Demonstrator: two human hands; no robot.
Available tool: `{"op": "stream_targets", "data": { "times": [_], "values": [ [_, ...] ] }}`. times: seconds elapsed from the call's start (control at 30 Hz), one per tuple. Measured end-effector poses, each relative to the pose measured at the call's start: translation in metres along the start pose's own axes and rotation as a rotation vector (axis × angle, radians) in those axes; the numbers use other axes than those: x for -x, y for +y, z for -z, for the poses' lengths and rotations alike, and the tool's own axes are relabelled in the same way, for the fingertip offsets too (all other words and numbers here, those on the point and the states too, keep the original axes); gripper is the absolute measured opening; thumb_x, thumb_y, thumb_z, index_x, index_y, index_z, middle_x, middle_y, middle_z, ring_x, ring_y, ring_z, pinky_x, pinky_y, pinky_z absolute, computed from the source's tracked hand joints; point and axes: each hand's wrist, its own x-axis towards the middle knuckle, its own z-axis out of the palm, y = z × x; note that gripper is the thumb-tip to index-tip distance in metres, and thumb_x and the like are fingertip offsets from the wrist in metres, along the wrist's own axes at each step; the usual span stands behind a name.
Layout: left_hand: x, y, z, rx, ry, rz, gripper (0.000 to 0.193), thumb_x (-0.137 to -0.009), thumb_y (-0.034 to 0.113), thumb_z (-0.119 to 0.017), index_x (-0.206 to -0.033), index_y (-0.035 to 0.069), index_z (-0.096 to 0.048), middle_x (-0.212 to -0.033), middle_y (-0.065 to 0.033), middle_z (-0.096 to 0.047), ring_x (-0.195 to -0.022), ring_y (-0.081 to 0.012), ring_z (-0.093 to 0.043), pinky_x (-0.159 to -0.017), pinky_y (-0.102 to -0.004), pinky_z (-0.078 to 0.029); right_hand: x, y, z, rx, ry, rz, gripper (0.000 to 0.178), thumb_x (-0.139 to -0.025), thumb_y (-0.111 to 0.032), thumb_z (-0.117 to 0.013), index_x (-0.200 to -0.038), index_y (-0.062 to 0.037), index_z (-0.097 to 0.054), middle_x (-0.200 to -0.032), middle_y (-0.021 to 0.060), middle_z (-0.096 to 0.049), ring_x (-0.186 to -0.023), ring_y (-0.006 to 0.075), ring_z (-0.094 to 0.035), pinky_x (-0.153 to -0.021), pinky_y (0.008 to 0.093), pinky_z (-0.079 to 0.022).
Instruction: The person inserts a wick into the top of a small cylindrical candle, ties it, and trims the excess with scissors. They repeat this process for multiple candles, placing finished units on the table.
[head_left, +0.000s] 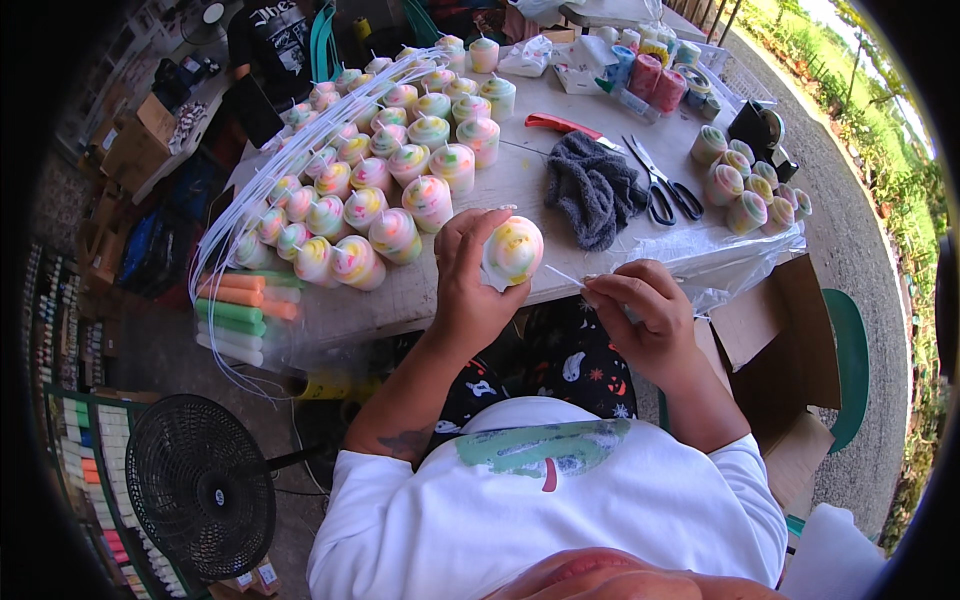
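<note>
My left hand is closed round a pastel swirl-topped candle, raised above the table's near edge with its top facing up. Between the thumb and fingers of my right hand is a thin white wick, its free end pointing at the candle but apart from it. Rows of similar pastel candles, many with short wicks standing up, fill the table's left half. Across them lies a bundle of long white wicks, hanging over the table's near left edge.
A grey cloth, scissors and a red-handled knife lie mid-table. More swirled candles stand at right, near clear plastic. Coloured taper candles lie at left. A cardboard box and black fan flank me.
</note>
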Motion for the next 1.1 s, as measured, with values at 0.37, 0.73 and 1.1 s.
{"op": "stream_targets", "data": {
  "times": [0.37, 0.73, 1.1],
  "values": [
    [0.002, 0.004, 0.001, -0.070, -0.026, -0.018, 0.076, -0.056, -0.005, -0.075, -0.126, 0.013, -0.051, -0.118, -0.0130, -0.048, -0.113, -0.0329, -0.046, -0.099, -0.0464, -0.032, -0.008, -0.003, -0.003, 0.030, -0.036, 0.057, 0.023, -0.074, -0.001, -0.073, -0.095, -0.0070, -0.067, -0.081, 0.0064, -0.061, -0.075, 0.0248, -0.059, -0.068, 0.0351, -0.046],
    [0.021, -0.042, 0.001, 0.231, 0.073, 0.320, 0.070, -0.068, 0.006, -0.081, -0.128, 0.003, -0.046, -0.119, -0.0143, -0.052, -0.108, -0.0285, -0.055, -0.094, -0.0399, -0.045, -0.013, 0.054, -0.055, -0.049, -0.440, -0.238, 0.015, -0.091, -0.017, -0.057, -0.095, -0.0038, -0.054, -0.084, 0.0196, -0.064, -0.080, 0.0397, -0.062, -0.067, 0.0453, -0.049],
    [0.029, -0.050, 0.011, 0.467, 0.048, 0.436, 0.072, -0.073, 0.002, -0.077, -0.134, 0.001, -0.038, -0.127, -0.0132, -0.045, -0.114, -0.0211, -0.053, -0.097, -0.0357, -0.047, -0.251, 0.184, 0.039, 0.358, 0.187, -0.280, 0.026, -0.092, -0.025, -0.053, -0.105, -0.0057, -0.062, -0.088, 0.0189, -0.066, -0.080, 0.0322, -0.064, -0.072, 0.0422, -0.049]
  ]
}}
